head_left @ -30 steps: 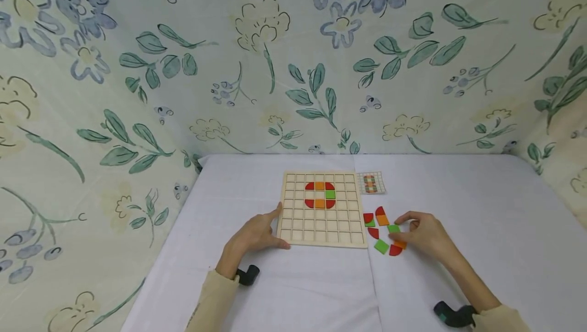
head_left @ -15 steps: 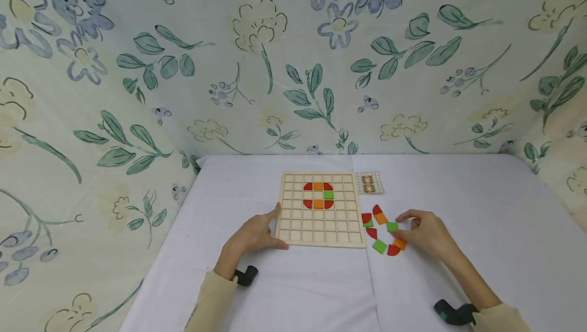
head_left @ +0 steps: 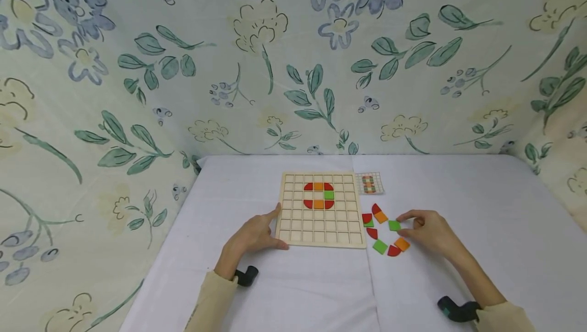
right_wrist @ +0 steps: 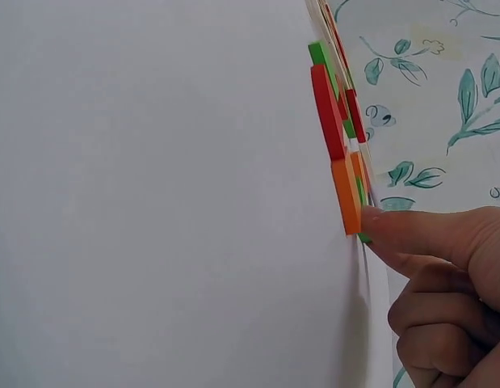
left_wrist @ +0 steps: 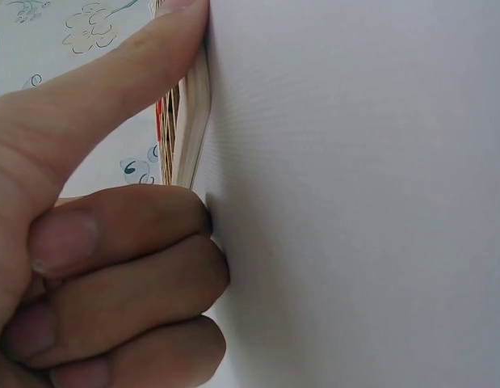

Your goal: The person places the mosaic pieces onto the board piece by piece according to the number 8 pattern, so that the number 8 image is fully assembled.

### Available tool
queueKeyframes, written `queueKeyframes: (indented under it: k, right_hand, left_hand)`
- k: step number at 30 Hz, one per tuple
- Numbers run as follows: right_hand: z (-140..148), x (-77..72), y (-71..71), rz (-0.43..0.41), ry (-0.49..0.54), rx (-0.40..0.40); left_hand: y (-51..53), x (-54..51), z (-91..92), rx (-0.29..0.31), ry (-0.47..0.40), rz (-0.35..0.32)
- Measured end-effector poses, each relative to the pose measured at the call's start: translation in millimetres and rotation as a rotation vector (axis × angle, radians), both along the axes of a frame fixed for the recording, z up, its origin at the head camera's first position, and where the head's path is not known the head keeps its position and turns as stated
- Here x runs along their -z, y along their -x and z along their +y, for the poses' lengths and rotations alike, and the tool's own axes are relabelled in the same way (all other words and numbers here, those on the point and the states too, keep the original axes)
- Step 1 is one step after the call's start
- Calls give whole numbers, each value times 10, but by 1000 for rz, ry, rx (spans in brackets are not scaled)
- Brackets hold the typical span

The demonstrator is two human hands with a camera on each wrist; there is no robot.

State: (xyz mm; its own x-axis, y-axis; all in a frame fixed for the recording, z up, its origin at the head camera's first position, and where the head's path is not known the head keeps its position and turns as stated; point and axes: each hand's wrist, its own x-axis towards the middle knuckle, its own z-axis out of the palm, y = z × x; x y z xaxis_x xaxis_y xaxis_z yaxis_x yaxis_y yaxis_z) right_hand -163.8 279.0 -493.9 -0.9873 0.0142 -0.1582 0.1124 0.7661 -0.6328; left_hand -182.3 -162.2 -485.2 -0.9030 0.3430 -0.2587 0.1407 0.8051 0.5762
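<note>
A square wooden grid board (head_left: pixel 300 224) lies on the white cloth, with red, orange and green tiles forming a ring in its upper cells. My left hand (head_left: pixel 254 232) holds the board's near left corner, index finger at the left edge and thumb at the front edge. In the left wrist view the other fingers (left_wrist: pixel 144 234) are curled on the cloth. Right of the board, my right hand (head_left: pixel 428 230) pinches a green square tile (head_left: pixel 394 225) between thumb and index finger. The right wrist view shows that thumb (right_wrist: pixel 395 229) beside the green tile, which is mostly hidden behind an orange tile (right_wrist: pixel 346 196).
A small pattern card (head_left: pixel 369 183) lies at the board's far right corner. Loose tiles are spread right of the board: an orange square (head_left: pixel 402 244), a red quarter-round (head_left: pixel 394 251), a green square (head_left: pixel 379 246), and several others. A patterned cloth (head_left: pixel 275 67) hangs behind the table.
My right hand has shifted slightly away from the board with the green tile, uncovering the orange square in front of it. The left hand and the board have stayed put.
</note>
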Motion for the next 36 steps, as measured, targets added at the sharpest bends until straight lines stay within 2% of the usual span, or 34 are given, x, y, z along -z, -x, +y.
queueKeyframes:
  k: [10,19,27,36]
  right_hand:
    - [110,24,-4,13,20,-23]
    - [-16,-51,48,71,14,-19]
    - [-328,-142,256,113,71,-70]
    - [-852,-180,599,98,121,-149]
  left_hand:
    - [8,7,-3,9,-4,9]
    - [7,8,1,-2,0,0]
    - [10,11,0,-3,-2,-4]
    - [10,-2,-3,3,-3,-6]
